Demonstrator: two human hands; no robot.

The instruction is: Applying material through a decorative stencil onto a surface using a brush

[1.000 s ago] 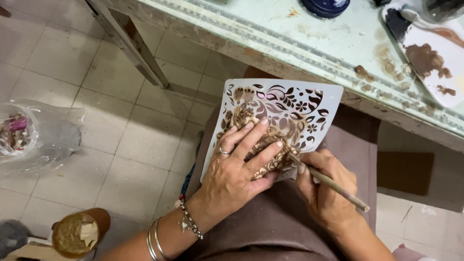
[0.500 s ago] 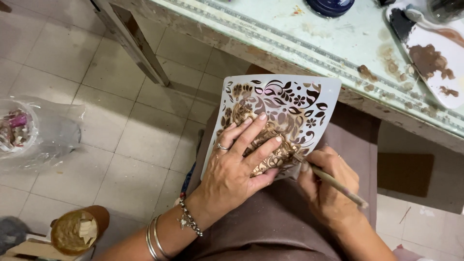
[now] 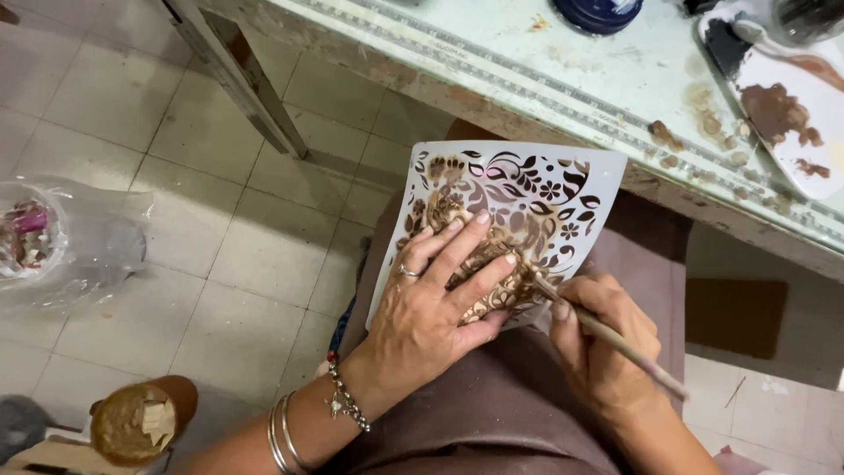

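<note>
Head view: stencil sheet lies on the lap, just below the table front edge. Left hand is flat, fingers spread, pinning the sheet over a brown patterned piece. Right hand pinches a brush, tip at the cutouts. Sheet looks thin, light, floppy, likely slick with wet paint; best held by flat pressure near the brushed cutouts or by its bare margins. Paint palette sits at the table's right end.

Upper right, a pale green table carries a paint-smeared white palette and dark blue jar; lower left, tiled floor bears a plastic bag.
</note>
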